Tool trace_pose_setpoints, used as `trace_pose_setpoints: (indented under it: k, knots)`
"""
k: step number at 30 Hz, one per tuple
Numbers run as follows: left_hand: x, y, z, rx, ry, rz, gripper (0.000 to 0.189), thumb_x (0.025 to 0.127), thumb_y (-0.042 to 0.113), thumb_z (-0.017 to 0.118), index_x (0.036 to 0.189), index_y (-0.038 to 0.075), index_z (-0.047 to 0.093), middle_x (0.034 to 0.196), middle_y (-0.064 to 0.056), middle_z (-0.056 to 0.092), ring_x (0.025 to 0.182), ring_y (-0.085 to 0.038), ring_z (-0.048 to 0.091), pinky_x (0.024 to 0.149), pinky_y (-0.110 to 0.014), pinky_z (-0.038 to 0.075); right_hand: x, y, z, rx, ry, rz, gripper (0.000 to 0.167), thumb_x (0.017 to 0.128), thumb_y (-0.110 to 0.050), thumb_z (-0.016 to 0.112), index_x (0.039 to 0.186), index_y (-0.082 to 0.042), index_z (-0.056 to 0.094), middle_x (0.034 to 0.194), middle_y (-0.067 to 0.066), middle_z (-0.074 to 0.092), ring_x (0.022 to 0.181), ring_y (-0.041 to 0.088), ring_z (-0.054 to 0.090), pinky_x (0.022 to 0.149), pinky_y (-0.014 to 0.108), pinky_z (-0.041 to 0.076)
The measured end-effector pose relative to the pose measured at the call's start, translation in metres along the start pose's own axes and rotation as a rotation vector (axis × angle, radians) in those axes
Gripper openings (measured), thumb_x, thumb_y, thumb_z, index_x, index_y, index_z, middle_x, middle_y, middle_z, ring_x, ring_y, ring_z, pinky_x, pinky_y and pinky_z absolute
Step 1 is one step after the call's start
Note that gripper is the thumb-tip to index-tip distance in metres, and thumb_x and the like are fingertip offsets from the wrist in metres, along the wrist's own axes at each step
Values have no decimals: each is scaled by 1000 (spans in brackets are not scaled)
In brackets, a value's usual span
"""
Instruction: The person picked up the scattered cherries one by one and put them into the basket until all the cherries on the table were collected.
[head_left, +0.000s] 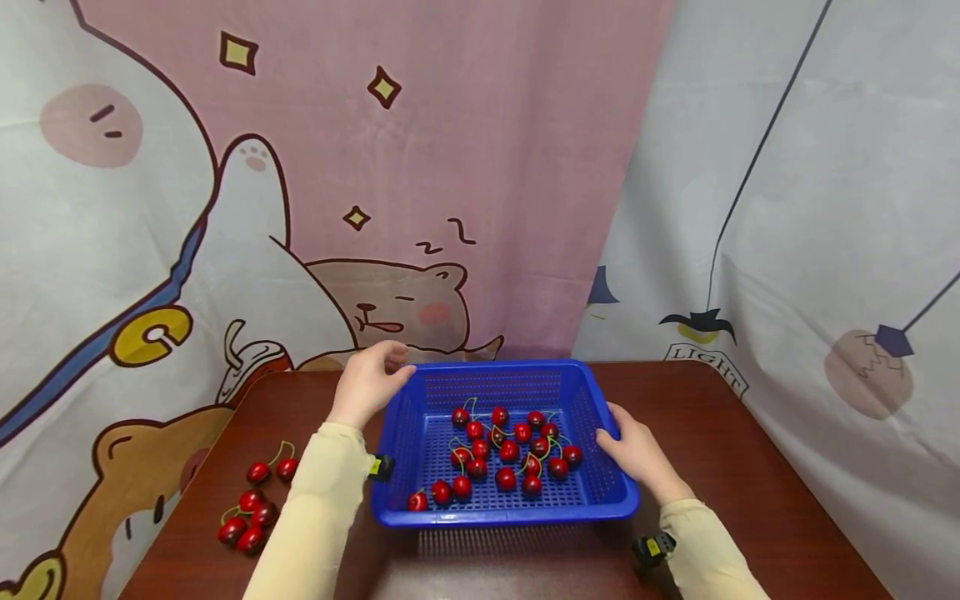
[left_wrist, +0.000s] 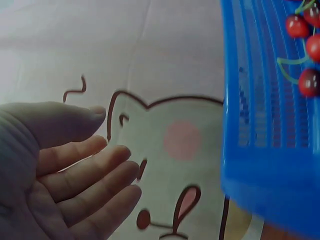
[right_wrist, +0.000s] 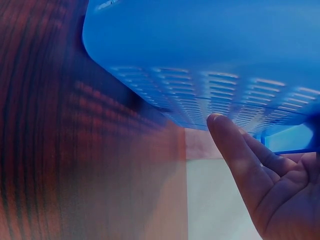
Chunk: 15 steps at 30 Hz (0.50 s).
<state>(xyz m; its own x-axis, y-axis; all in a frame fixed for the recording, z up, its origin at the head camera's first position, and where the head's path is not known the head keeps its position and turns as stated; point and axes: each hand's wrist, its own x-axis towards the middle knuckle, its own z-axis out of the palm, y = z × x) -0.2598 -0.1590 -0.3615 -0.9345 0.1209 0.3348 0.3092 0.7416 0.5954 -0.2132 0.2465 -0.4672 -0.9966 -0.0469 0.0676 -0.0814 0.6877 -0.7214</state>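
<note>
A blue plastic basket (head_left: 506,518) with slotted walls holds several dark red cherries (head_left: 508,451), some with green stems. My right hand (head_left: 636,446) grips its right rim, the thumb over the top edge and the fingers on the outer side. In the right wrist view, fingers (right_wrist: 235,155) reach along the basket's slotted outside, and a gap shows between basket and table. My left hand (head_left: 371,382) is beside the far left corner, fingers relaxed and holding nothing. The left wrist view shows that palm (left_wrist: 30,200) apart from the basket wall (left_wrist: 260,170).
Several loose cherries (head_left: 251,521) lie on the brown wooden table (head_left: 750,467) left of the basket, near the left forearm. Another stemmed pair (head_left: 258,472) sits just behind them. A printed curtain (head_left: 525,167) hangs close behind the table's far edge.
</note>
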Motion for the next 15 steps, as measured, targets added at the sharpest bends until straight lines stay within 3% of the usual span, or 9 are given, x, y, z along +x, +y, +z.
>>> trace_pose_setpoints:
  k: [8,15]
  knots:
    - [-7,-28,-22,5,14,-75,43,92,22,69,128,-1,60,118,-21,66,105,-37,63,89,-53,49,0,1,-1,-18,13,-22,57,95,-13,57,143,11,37,125,34,57,96,38,67,78,49,55]
    - [-14,-58,-32,48,-14,-103,53,93,25,68,135,-3,54,126,-26,61,112,-41,60,93,-56,45,0,-1,0,-1,-1,-5,58,96,-13,56,144,10,34,128,35,55,98,40,67,78,50,56]
